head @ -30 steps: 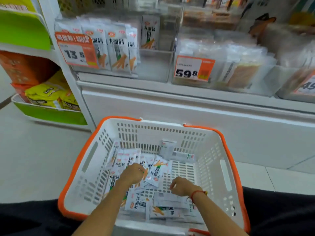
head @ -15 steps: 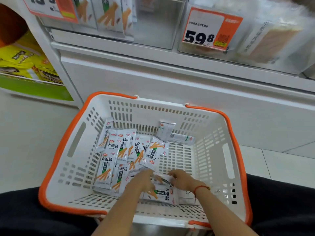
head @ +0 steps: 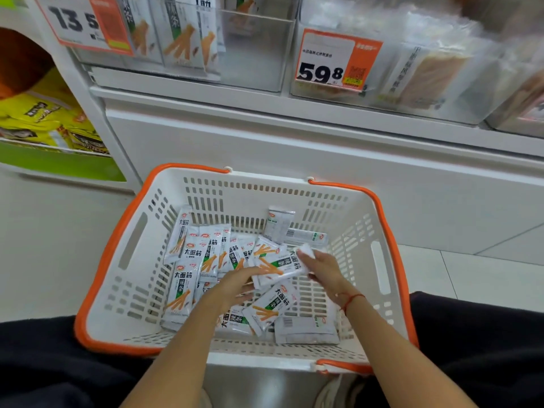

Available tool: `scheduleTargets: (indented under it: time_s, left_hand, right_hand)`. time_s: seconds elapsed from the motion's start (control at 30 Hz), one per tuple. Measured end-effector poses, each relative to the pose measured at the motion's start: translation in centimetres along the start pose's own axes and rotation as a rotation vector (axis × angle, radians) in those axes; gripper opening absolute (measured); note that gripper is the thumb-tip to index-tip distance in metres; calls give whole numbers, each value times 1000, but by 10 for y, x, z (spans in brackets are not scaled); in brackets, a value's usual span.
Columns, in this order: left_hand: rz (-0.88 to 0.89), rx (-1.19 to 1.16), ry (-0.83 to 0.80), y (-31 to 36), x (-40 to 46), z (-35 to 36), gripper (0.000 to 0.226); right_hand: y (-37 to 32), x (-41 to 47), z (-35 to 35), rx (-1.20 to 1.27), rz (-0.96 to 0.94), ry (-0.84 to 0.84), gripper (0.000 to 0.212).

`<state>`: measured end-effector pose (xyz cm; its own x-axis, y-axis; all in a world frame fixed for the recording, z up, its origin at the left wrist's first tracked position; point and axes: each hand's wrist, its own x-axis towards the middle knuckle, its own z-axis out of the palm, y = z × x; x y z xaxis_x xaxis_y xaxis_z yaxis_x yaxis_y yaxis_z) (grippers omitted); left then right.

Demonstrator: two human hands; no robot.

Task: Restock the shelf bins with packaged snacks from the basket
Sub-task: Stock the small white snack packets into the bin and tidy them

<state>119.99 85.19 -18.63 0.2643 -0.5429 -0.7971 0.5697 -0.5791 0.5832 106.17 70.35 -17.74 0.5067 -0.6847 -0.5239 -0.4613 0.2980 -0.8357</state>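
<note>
A white basket with an orange rim [head: 97,290] stands on the floor before the shelf, holding several white snack packets [head: 188,278] printed with orange sticks. My right hand [head: 322,269] grips a small stack of these packets [head: 279,267] lifted a little off the pile. My left hand [head: 238,285] touches the stack's near end with spread fingers. Above, a clear shelf bin [head: 253,63] holds upright packets of the same snack [head: 179,39] on its left side.
A second clear bin [head: 435,81] with wrapped goods and a 59.8 price tag [head: 335,60] sits to the right. A 13.5 tag [head: 85,23] hangs at the left bin. Yellow bags [head: 44,119] fill a green side rack. My dark-clothed knees flank the basket.
Both hands have come up from the near bottom of the basket with a stack of packets now held between them. The view has moved closer to the shelf.
</note>
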Motion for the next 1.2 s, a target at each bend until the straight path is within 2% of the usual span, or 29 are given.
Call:
scheduleTargets:
  time_s: [0.07, 0.13, 0.2, 0.27, 0.3, 0.4, 0.43, 0.5, 0.57, 0.6, 0.67, 0.7, 0.77, 0.83, 0.9, 0.93, 1.0, 1.07, 1.13, 1.2]
  left_hand:
    - [59, 47, -15, 9, -6, 1, 23]
    - [112, 118, 2, 14, -8, -2, 32]
    - [116, 148, -18, 18, -14, -6, 30]
    - [129, 173, 14, 16, -16, -11, 34]
    - [140, 151, 39, 15, -15, -15, 41]
    - [149, 26, 144, 14, -16, -24, 49]
    - [157, -17, 164, 13, -14, -28, 51]
    - [177, -61, 211, 8, -8, -33, 50]
    - [174, -79, 224, 5, -3, -34, 21]
    - [166, -73, 245, 5, -2, -32, 6]
    - [183, -19, 273, 3, 1, -30, 12]
    - [194, 15, 276, 3, 3, -30, 17]
    - [184, 56, 287, -1, 12, -31, 54]
    - [194, 103, 307, -13, 33, -35, 64]
    - [202, 152, 323, -26, 53, -41, 65]
    - [185, 139, 322, -22, 46, -38, 58]
    - [198, 129, 308, -7, 19, -29, 10]
    - [181, 175, 319, 3, 2, -23, 25]
    - [152, 233, 313, 4, 2, -21, 19]
    - [103, 220, 301, 2, 11, -22, 35]
  right_hand:
    - [-5, 8, 1, -69, -68, -16, 16]
    - [-11, 10, 7, -123, -69, -116, 25]
    - [-17, 13, 19, -151, -72, -231, 30]
    - [-19, 16, 32, -121, -56, -243, 20]
    - [-17, 17, 37, -80, 9, -198, 15]
    - [18, 25, 31, -83, 334, -62, 36]
    - [32, 24, 28, -200, 423, -64, 39]
    - [51, 18, 30, -607, 477, -125, 46]
    - [58, 10, 43, -966, 389, -151, 52]
    - [57, 9, 52, -1056, 335, -151, 52]
    - [53, 8, 64, -1101, 282, -156, 44]
    - [53, 9, 67, -1070, 286, -140, 38]
    - [57, 15, 67, -958, 296, -82, 29]
    - [62, 19, 62, -794, 297, -3, 25]
    - [63, 21, 52, -535, 317, 31, 28]
    - [61, 21, 48, -397, 338, 43, 27]
    - [52, 16, 39, -205, 377, 15, 24]
    - [40, 11, 33, -98, 394, -15, 25]
    - [27, 9, 27, -79, 372, -43, 26]
    - [13, 4, 25, -62, 295, -70, 22]
